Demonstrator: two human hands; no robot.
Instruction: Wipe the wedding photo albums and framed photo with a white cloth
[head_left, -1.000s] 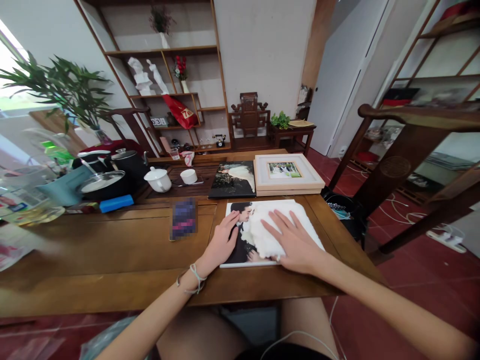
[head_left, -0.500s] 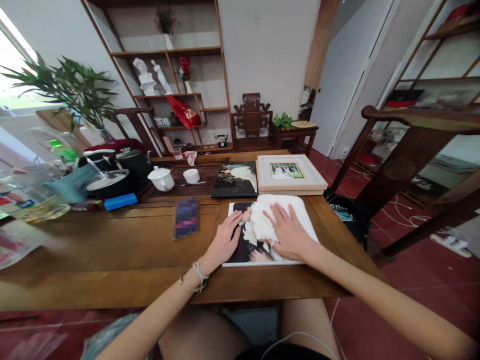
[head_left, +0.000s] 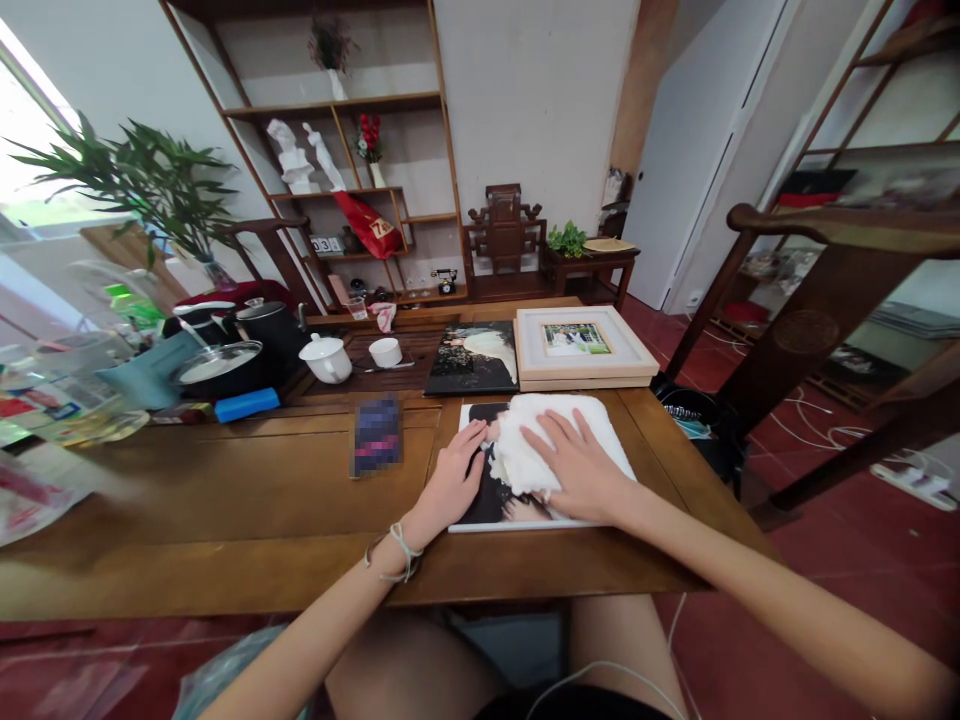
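Note:
A photo panel (head_left: 487,500) with a white edge lies flat on the table in front of me, printed with a person in dark clothing. My left hand (head_left: 456,475) rests on its left side, fingers stretched out and holding nothing. A folded white towel (head_left: 525,420) covers much of the panel's middle and right. On top of the towel, my right hand (head_left: 581,465) presses down with its fingers spread; its thumb is mostly hidden. Just behind the panel are a dark photo panel (head_left: 469,365) and light wooden picture frames (head_left: 589,375), stacked.
A blurred dark packet (head_left: 376,435) lies left of my left hand. Farther left are a blue block (head_left: 247,404), a white lidded cup (head_left: 326,360), a small white cup (head_left: 385,351) and a black pot (head_left: 217,370). A wooden chair (head_left: 810,320) stands beyond the table's right edge.
My right hand and the towel have shifted slightly leftward over the panel, covering more of the printed face. The left hand stays in place on the panel.

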